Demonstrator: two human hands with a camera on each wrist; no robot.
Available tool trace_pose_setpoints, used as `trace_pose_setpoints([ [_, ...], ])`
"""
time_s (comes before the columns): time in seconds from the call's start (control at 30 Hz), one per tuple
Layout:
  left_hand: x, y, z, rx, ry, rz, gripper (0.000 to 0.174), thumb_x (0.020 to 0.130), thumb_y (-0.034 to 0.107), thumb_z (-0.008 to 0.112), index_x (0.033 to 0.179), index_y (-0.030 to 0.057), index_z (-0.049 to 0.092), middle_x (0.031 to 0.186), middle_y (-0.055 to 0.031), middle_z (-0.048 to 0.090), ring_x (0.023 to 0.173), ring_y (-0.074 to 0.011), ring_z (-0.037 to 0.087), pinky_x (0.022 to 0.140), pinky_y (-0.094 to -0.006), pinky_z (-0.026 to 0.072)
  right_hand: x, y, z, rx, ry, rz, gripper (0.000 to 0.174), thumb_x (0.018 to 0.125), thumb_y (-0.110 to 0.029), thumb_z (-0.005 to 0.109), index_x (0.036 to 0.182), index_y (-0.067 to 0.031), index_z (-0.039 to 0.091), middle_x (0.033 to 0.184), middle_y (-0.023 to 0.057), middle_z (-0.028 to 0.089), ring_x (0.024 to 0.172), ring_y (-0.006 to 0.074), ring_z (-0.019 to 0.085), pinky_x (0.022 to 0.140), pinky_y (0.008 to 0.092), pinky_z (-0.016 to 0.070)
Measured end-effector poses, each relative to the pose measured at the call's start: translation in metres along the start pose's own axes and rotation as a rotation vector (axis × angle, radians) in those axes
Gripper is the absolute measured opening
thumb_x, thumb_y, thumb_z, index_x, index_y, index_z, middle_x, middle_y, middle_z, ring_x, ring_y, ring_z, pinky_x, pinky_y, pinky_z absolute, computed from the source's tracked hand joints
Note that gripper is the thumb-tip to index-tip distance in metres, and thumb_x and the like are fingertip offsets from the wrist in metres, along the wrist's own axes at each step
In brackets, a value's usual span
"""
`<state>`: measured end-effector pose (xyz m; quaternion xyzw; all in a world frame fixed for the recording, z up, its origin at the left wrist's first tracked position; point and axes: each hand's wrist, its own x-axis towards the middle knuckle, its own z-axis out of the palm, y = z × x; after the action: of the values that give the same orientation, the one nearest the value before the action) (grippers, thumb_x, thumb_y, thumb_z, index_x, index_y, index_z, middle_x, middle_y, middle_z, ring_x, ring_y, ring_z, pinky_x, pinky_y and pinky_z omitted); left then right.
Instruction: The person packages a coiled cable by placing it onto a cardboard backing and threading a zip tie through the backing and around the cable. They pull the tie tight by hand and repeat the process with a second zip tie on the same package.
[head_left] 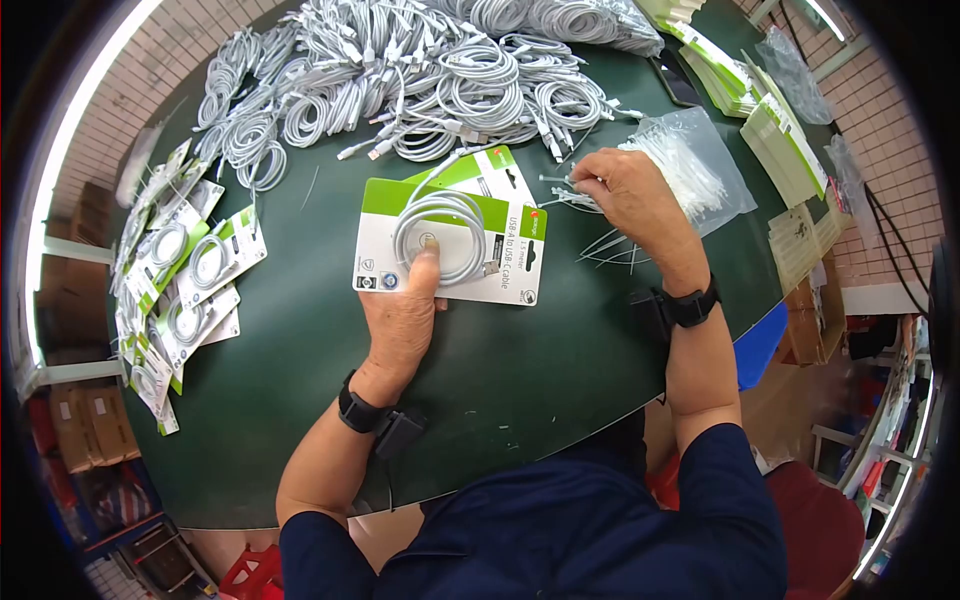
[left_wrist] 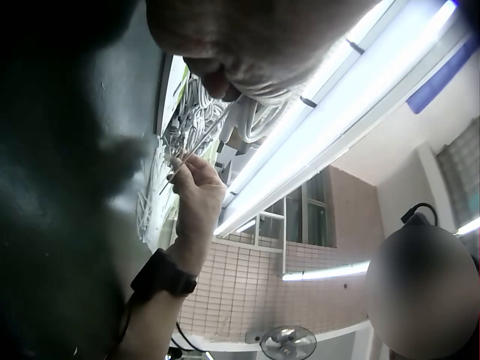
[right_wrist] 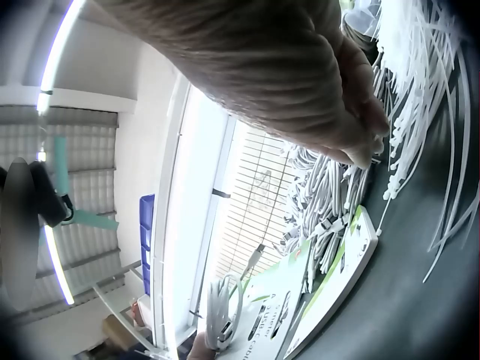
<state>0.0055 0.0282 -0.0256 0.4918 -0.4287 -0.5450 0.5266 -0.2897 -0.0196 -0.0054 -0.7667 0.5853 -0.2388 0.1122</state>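
Observation:
My left hand (head_left: 398, 325) grips a white and green cable card (head_left: 518, 265), thumb on top over a coiled grey-white USB cable (head_left: 474, 238). The printing reads "USB-A to USB-C cable". Under it, a second green and white card (head_left: 484, 174) lies on the table. To the right, my right hand (head_left: 640, 195) is beside the white cable ties (head_left: 690, 170), thumb and fingertips together. In the left wrist view, a thin cable tie (left_wrist: 206, 140) shows pinched between them. Several loose ties (head_left: 612, 246) lie below that hand.
A big heap of coiled cables (head_left: 400, 80) covers the back of the dark green table (head_left: 300, 420). Carded cables (head_left: 190, 270) pile up at the left. Stacked blank cards (head_left: 785, 150) stand at the right edge, near a phone (head_left: 677, 80).

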Motion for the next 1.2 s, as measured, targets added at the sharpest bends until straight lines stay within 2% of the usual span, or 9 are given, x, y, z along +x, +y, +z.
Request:
trace_pose_setpoints([
  [0.43,-0.011,0.006,-0.002,0.217,-0.013,0.315,0.031,0.099,0.011,0.067,0.127,0.0004,0.058,0.104,-0.0088,0.068,0.069,-0.0093,0.066,0.044,-0.0207,0.0473,-0.002,-0.002,-0.002,0.017,0.118,-0.097,0.007,0.089,-0.008,0.073,0.091,-0.002,0.071,0.094,0.0127,0.068,0.085,0.0342,0.067,0.078,0.0422,0.0549],
  [0.47,-0.017,0.011,-0.007,0.188,-0.083,0.247,0.032,0.099,0.009,0.067,0.128,-0.0004,0.058,0.109,-0.0106,0.07,0.08,-0.0139,0.07,0.059,-0.0245,0.0564,-0.001,-0.005,-0.002,0.073,0.157,-0.136,0.006,0.088,-0.006,0.074,0.092,-0.0021,0.071,0.094,0.012,0.068,0.085,0.0327,0.067,0.077,0.0408,0.0551],
  [0.57,-0.013,-0.003,-0.009,0.287,-0.065,0.639,0.022,0.093,0.0,0.071,0.115,-0.0009,0.069,0.103,-0.0078,0.075,0.08,-0.0124,0.07,0.064,-0.0321,0.0595,0.002,-0.014,-0.005,0.219,0.269,-0.244,0.01,0.086,0.0,0.077,0.094,-0.0024,0.071,0.095,0.01,0.067,0.083,0.0283,0.068,0.073,0.0364,0.0554],
  [0.73,-0.026,-0.003,-0.035,0.701,-0.263,0.804,0.027,0.082,0.004,0.079,0.109,0.0007,0.073,0.087,-0.0122,0.076,0.064,-0.0246,0.069,0.059,-0.0337,0.0551,-0.001,-0.034,-0.013,0.338,0.387,-0.371,0.016,0.085,0.004,0.079,0.097,-0.0035,0.073,0.097,0.0086,0.069,0.084,0.022,0.07,0.069,0.0312,0.056],
  [0.87,-0.022,0.047,-0.013,0.552,-0.58,1.114,0.045,0.075,0.01,0.082,0.116,-0.0045,0.07,0.077,-0.0122,0.069,0.06,-0.0275,0.065,0.053,-0.0342,0.0509,-0.005,-0.043,-0.018,0.562,0.299,-0.377,0.015,0.088,0.005,0.077,0.1,-0.0012,0.072,0.096,0.012,0.073,0.082,0.0174,0.072,0.07,0.029,0.0589],
  [0.9,-0.021,0.043,-0.009,0.533,-0.568,1.229,0.042,0.072,0.008,0.08,0.112,-0.0036,0.072,0.079,-0.0086,0.068,0.057,-0.0188,0.059,0.048,-0.0306,0.0434,-0.008,-0.048,-0.019,0.702,0.253,-0.323,0.014,0.088,0.005,0.077,0.099,-0.0009,0.072,0.096,0.0106,0.074,0.082,0.0165,0.072,0.071,0.0279,0.0586],
  [0.97,-0.025,0.046,-0.008,0.623,-0.646,1.283,0.043,0.072,0.01,0.078,0.112,-0.0036,0.072,0.073,-0.0028,0.062,0.054,-0.0149,0.052,0.045,-0.0305,0.0383,-0.017,-0.059,-0.021,0.986,0.146,-0.186,0.011,0.088,0.005,0.077,0.096,-0.0003,0.073,0.094,0.0077,0.076,0.082,0.0146,0.073,0.074,0.0256,0.058],
  [1.0,-0.032,0.05,-0.012,0.715,-0.694,1.252,0.047,0.071,0.013,0.079,0.116,-0.0006,0.073,0.077,-0.005,0.065,0.062,-0.0189,0.061,0.05,-0.0312,0.0433,-0.019,-0.059,-0.024,1.011,0.084,-0.2,0.01,0.088,0.006,0.077,0.097,0.0008,0.074,0.096,0.0093,0.077,0.085,0.0149,0.074,0.074,0.0252,0.059],
  [1.2,-0.04,0.044,-0.005,0.7,-0.731,1.329,0.051,0.069,0.015,0.08,0.118,0.0025,0.073,0.072,0.0007,0.053,0.058,-0.0119,0.05,0.046,-0.0283,0.0355,-0.026,-0.075,-0.035,1.06,-0.109,-0.385,0.012,0.084,0.007,0.078,0.092,0.0011,0.071,0.088,0.0124,0.076,0.081,0.0202,0.077,0.069,0.0287,0.0592],
])
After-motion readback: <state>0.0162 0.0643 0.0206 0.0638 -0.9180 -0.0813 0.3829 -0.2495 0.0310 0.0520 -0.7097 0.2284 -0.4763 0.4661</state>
